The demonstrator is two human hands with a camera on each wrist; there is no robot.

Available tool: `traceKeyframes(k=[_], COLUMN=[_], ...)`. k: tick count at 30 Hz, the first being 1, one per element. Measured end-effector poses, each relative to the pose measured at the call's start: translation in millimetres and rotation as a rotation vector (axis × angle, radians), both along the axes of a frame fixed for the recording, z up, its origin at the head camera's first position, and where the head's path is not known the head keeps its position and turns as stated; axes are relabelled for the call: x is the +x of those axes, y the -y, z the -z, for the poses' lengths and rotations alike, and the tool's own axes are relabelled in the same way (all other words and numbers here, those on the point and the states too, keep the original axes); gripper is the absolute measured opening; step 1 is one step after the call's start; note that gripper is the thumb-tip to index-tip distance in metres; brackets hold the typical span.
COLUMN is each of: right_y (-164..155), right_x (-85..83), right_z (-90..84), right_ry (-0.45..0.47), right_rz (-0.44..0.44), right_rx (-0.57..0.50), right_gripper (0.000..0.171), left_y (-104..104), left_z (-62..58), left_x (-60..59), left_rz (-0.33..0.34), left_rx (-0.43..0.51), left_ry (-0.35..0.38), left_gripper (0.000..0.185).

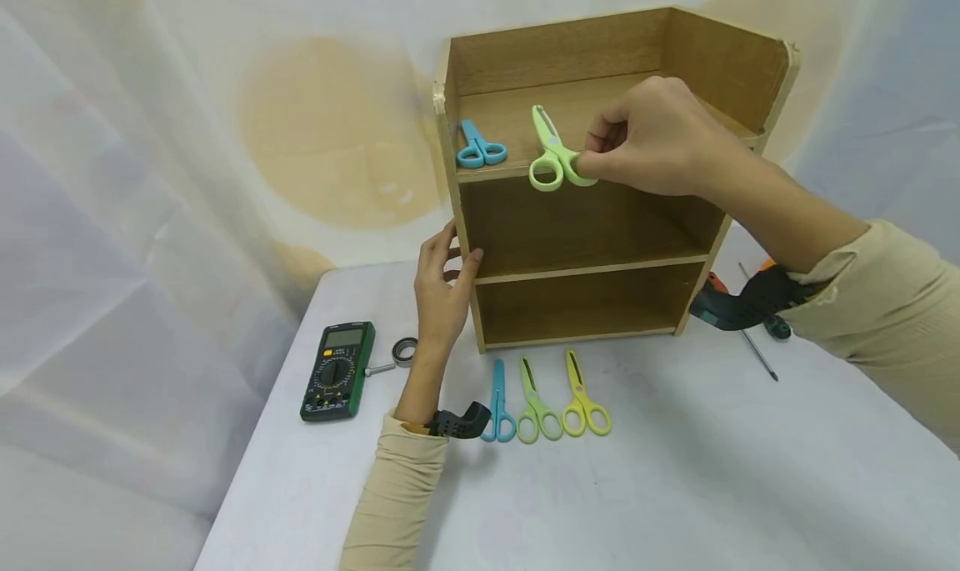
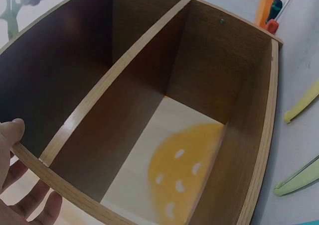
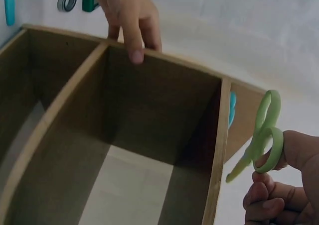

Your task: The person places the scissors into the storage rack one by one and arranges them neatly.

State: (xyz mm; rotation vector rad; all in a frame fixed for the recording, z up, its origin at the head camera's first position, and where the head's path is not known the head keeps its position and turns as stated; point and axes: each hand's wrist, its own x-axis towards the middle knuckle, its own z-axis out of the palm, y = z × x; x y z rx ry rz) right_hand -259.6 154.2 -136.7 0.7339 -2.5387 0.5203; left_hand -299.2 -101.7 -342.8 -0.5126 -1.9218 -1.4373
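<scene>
My right hand pinches a pair of light green scissors by one handle loop. Its blades point up and away, over the front of the top shelf. The left hand grips the left side panel of a wooden shelf unit, thumb on the front edge and fingers behind it, as the left wrist view also shows. Blue scissors lie at the left end of the top shelf. On the table before the unit lie blue scissors, green scissors and yellow scissors in a row.
Left of the unit lie a green-cased multimeter, a bolt and a ring-shaped bearing. Screwdrivers lie at its right, partly hidden by the right forearm. A pale curtain hangs behind.
</scene>
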Motion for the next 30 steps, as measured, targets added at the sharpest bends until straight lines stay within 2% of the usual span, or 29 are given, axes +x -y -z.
traceKeyframes(k=[1,9,20,25,30], right_y=[2,15,15,15,14], right_x=[-3.6,-29.8,-54.2,-51.3,-31.3], right_z=[-1.9,-9.5,-15.1,-15.6,-22.0], right_ry=[0.004,0.073,0.171,0.188,0.121], right_rz=[0.008,0.042,0.089,0.118,0.143], right_rx=[0.001,0.045,0.081,0.07,0.028], right_gripper=[0.013,0.019,0.025,0.028,0.033], left_y=[1,1,-4,-8,-8], left_z=[3.5,6.5,0.6,2.3,-0.5], left_x=[-4.3,-3.1,0.6,3.2,5.7], left_rz=[0.001,0.004,0.001,0.005,0.006], left_rx=[-0.001,-0.002,-0.015,-0.012,-0.013], left_ry=[-0.001,0.001,-0.01,0.002,-0.004], left_gripper=[0.056,0.057,0.056,0.056,0.056])
